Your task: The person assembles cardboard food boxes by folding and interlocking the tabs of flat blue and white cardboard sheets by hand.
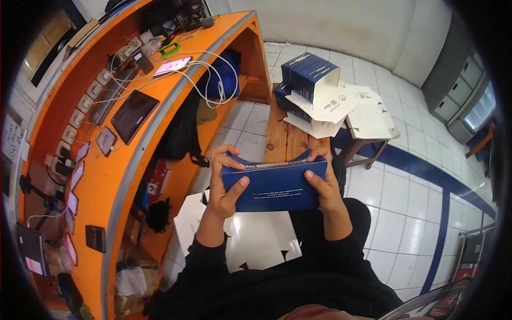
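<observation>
I have both hands on one blue box, held in front of the body, just beyond the lap and near the close end of the wooden bench (277, 143). The left hand (224, 184) grips the box's left end, half closed, its thumb flat on the near face and its fingers curled over the upper edge. The right hand (324, 184) mirrors that at the right end, equally half closed, thumb pressed on the same face. Between them the blue box (277, 192) sits level, with a narrow gap along its top; I can't tell how far the fingertips reach into it.

Below the box I see a white card sheet (258, 240) with cut edges, though I can't make out what supports it. Further along the bench stands a pile of blue boxes (306, 74), with white cut-out cards (325, 109) against its near side. More card lies on a small stool (354, 151) to the right. To my left, the long orange bench (176, 96) carries a dark tablet (135, 114), several phones and a looping white cable (200, 58).
</observation>
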The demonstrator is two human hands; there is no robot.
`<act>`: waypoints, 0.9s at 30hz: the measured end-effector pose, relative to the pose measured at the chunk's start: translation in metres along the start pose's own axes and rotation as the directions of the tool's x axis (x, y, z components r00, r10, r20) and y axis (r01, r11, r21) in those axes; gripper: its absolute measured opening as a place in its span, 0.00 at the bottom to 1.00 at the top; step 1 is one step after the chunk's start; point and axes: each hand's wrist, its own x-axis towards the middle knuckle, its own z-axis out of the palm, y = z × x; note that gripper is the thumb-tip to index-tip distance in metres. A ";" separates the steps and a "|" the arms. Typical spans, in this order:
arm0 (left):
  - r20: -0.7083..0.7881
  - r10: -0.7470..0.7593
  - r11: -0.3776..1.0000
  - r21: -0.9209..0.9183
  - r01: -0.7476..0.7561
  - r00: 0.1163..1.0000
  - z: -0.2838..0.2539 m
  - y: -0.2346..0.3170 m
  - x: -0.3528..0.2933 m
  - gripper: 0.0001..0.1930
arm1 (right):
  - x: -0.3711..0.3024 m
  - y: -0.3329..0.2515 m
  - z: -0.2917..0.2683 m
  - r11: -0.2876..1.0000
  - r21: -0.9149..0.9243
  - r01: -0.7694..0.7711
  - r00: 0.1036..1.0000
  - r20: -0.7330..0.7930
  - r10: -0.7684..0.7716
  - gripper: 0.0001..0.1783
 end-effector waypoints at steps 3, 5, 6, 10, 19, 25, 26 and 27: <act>0.111 0.130 0.877 0.451 -0.167 0.985 -0.004 -0.009 0.009 0.21 | 0.015 0.005 -0.014 0.998 -0.020 0.053 0.997 -0.059 -0.054 0.24; 0.077 0.059 0.778 0.622 -0.094 0.995 -0.014 -0.023 -0.002 0.33 | 0.022 0.000 -0.025 0.992 -0.035 0.123 0.976 -0.174 -0.127 0.37; 0.028 0.013 0.691 0.722 -0.029 1.000 -0.023 -0.034 -0.015 0.37 | 0.030 0.002 -0.028 0.966 -0.136 0.221 0.940 -0.235 -0.248 0.30; 0.011 -0.551 0.225 0.965 0.136 0.834 -0.046 -0.083 -0.086 0.45 | 0.045 0.045 -0.058 0.312 -0.866 0.391 0.860 0.223 -0.459 0.10; 0.056 -0.177 0.423 0.906 0.024 0.983 -0.053 -0.075 -0.099 0.23 | 0.038 0.143 -0.116 -0.351 -0.934 0.060 0.921 -0.084 0.380 0.19; 0.016 -0.258 0.429 0.898 0.100 0.966 -0.057 -0.070 -0.105 0.16 | 0.018 0.125 -0.065 0.170 -0.980 -0.100 0.951 -0.044 0.305 0.21; 0.014 -0.244 0.431 0.897 0.096 0.970 -0.059 -0.074 -0.105 0.16 | 0.010 0.124 -0.050 0.441 -0.877 -0.191 0.942 -0.038 0.333 0.23; 0.037 -0.099 0.442 0.897 0.010 0.994 -0.061 -0.083 -0.109 0.16 | -0.001 0.126 -0.040 0.410 -0.909 -0.071 0.968 0.037 0.249 0.25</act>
